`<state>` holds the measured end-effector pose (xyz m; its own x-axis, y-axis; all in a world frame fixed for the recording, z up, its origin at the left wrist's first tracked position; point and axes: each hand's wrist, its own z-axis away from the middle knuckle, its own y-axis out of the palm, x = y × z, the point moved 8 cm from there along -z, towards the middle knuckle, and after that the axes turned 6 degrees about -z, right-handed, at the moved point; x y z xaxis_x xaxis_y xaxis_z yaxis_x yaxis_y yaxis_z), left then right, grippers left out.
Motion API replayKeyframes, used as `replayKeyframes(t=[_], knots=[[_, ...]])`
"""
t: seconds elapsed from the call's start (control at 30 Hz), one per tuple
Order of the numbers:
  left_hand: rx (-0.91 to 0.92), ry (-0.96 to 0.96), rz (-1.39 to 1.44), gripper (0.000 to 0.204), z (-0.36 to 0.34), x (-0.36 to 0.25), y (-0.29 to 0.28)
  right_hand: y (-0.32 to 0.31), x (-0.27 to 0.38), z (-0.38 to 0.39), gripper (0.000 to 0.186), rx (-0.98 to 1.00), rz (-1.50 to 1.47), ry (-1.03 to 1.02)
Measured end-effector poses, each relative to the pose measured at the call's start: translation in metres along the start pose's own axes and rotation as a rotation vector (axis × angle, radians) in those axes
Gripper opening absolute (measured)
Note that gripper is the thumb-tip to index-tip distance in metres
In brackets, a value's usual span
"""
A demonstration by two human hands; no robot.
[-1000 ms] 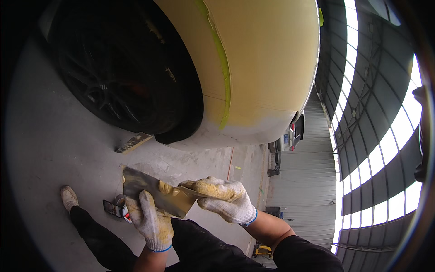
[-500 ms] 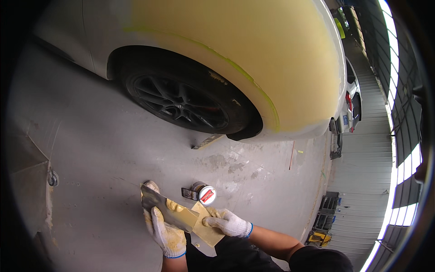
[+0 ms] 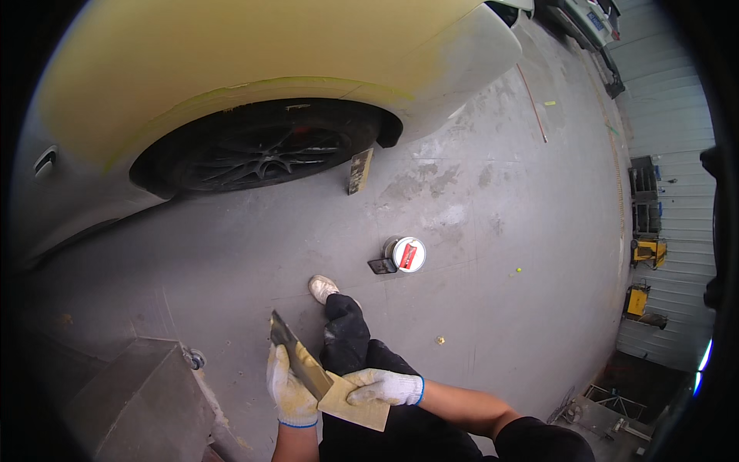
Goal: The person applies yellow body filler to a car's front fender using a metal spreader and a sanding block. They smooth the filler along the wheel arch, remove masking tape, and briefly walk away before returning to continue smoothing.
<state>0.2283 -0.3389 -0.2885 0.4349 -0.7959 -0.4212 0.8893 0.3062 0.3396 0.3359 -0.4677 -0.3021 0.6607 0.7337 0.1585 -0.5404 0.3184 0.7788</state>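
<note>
In white work gloves stained yellow, both hands work close together in front of my body. My left hand (image 3: pixel 291 394) is closed on a dark flat putty board (image 3: pixel 283 331), which slants up and to the left. Yellow putty (image 3: pixel 309 362) lies along its face. My right hand (image 3: pixel 386 387) grips a pale yellow putty spreader (image 3: pixel 352 410), fingers over its top. The spreader's left edge meets the lower end of the board. Beyond them is a car's fender (image 3: pixel 231 46), coated yellowish with a brighter green-yellow line along the wheel arch.
A black car wheel (image 3: pixel 262 158) stands under the arch, with a block (image 3: pixel 359 171) beside it. On the floor are a round can (image 3: pixel 416 260) with a red label and a dark flat object (image 3: pixel 381 266). A metal cabinet (image 3: pixel 146 393) on casters stands at lower left.
My view has swung right and downward, so the car sits further up and left. Both hands keep their hold; the board now appears more edge-on, and the spreader has turned flatter.
</note>
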Motion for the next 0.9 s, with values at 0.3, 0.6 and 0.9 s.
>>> replayKeyframes(t=[0.3, 0.6, 0.9], knots=[[0.526, -0.090, 0.018, 0.040, 0.034, -0.020, 0.038, -0.032, 0.010, 0.015, 0.055, -0.322, -0.461, -0.511], [0.452, -0.092, -0.121, 0.039, -0.008, -0.146, -0.057, 0.037, 0.094, -0.096, 0.070, -0.512, -0.011, -0.787], [0.048, 0.236, -0.285, 0.033, -0.033, -0.378, -0.209, 0.244, 0.109, -0.310, 0.074, -0.599, 0.480, -0.861]])
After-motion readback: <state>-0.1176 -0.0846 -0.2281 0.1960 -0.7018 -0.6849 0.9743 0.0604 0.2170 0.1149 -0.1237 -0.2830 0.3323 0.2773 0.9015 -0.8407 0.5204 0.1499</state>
